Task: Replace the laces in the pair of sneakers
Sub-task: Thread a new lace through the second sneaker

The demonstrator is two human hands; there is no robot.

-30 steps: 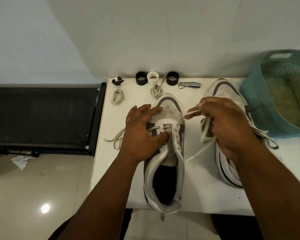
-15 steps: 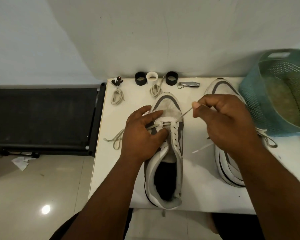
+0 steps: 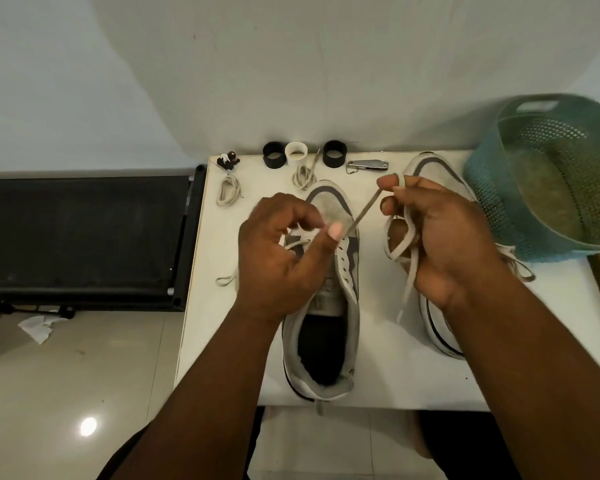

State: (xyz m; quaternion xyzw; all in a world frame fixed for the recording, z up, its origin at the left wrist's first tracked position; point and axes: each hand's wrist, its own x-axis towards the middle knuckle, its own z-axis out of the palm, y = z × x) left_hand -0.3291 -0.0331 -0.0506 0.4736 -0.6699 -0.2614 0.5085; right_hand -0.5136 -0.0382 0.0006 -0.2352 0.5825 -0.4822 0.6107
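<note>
**Lace drawn taut between two hands over the near sneaker**

Closest to the person, a grey-and-white sneaker (image 3: 321, 341) sits on the white tabletop (image 3: 388, 382), heel toward them and its mouth open. Above its eyelets the left hand (image 3: 281, 251) hovers with fingers curled, thumb and fingertips pinching the lace (image 3: 362, 211) where it leaves the shoe. From there the lace runs tight, up and right, to the right hand (image 3: 440, 237), which pinches it between thumb and forefinger; slack loops hang from that fist and the loose end trails down toward the tabletop. Under the right hand lies the second sneaker (image 3: 433, 174), mostly hidden, toe pointing away. A bit of lace (image 3: 226, 280) pokes out left of the left hand.

Further back, two coiled laces (image 3: 228, 191) (image 3: 303, 176) lie on the tabletop. Along the far edge stand a small dark figure (image 3: 228, 160), a black ring (image 3: 273, 154), a white ring (image 3: 296, 154), another black ring (image 3: 334, 153) and a metal clipper (image 3: 368, 165). A teal basket (image 3: 492, 188) sits at the right, and a black bench (image 3: 80, 237) stands left of the tabletop.
</note>
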